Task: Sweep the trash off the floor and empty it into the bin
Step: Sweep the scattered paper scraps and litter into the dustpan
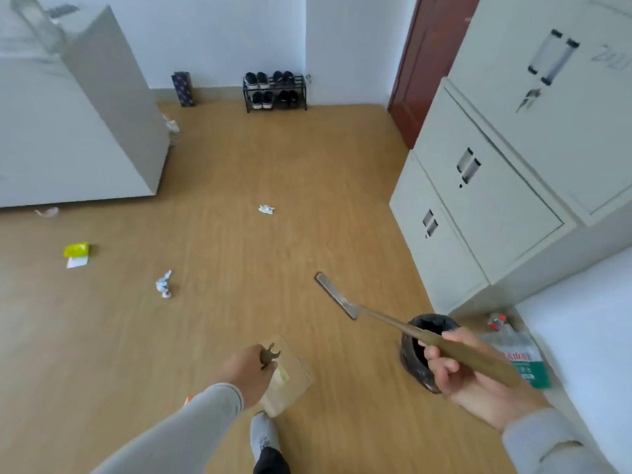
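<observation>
Wood floor (pixel 239 200) mostly open, right hand (pixel 455 367) grips broom (pixel 393 323), left hand (pixel 249 371) grips dustpan (pixel 290 374), bin (pixel 415 354) nr cabinets (pixel 478 200)

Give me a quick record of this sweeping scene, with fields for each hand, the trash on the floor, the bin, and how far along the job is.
left hand: grips the dustpan handle, pan low near the floor
right hand: grips the broom handle, head angled over the floor
trash: crumpled paper, second paper wad, yellow wrapper
bin: black, lined, beside the cabinet
progress: trash unswept
</observation>
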A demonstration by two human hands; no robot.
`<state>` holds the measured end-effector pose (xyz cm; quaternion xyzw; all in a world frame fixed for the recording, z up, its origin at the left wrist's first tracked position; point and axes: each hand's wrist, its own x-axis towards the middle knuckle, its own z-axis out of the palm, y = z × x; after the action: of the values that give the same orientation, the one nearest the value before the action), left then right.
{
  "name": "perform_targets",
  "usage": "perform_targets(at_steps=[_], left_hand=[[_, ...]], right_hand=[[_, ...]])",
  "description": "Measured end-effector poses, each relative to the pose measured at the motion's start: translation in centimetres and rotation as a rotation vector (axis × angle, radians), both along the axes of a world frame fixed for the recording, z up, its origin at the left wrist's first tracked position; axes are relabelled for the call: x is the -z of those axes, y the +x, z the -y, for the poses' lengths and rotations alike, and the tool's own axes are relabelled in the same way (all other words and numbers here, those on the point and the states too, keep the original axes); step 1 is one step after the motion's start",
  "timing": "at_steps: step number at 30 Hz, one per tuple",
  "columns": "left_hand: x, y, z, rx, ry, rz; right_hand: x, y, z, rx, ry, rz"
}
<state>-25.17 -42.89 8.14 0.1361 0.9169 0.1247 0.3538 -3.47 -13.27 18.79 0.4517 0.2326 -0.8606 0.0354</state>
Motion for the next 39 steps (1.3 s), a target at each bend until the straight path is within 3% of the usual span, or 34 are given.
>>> perform_targets(at_steps=[2,4,6,7,18,28,39], left_hand=[[0.2,-2.9,1.3,-0.043,0.001,-0.039],[-0.6,-6.3,2.6,-0.040,0.001,-0.079],[-1.3,-9.7,3.5,-0.017,0.002,-0.107],[-1.6,-11.2,3.9,-0.019,0.009,-0.111],[-3.0,-23.4,3.6,-0.108,0.005,-0.171],[-3.8,-36.1,-7.1,-0.164,-0.016,-0.232],[-6.0,-50.1,-16.2,-0.342,0.009,-0.332]], right_hand=[[1.4,-2.1,1.3,-0.247,0.140,0.214],[3.8,-4.7,3.1,-0.660,0.499,0.527],[5.3,-7.4,4.8,-0.943,0.787,0.655],[5.7,-8.6,5.2,-0.986,0.858,0.653],[4.2,-23.7,2.2,-0.847,0.708,0.514],[8.1,-40.9,-10.2,-0.921,0.703,0.532],[7.3,-56.1,-22.7,-1.012,0.827,0.504]])
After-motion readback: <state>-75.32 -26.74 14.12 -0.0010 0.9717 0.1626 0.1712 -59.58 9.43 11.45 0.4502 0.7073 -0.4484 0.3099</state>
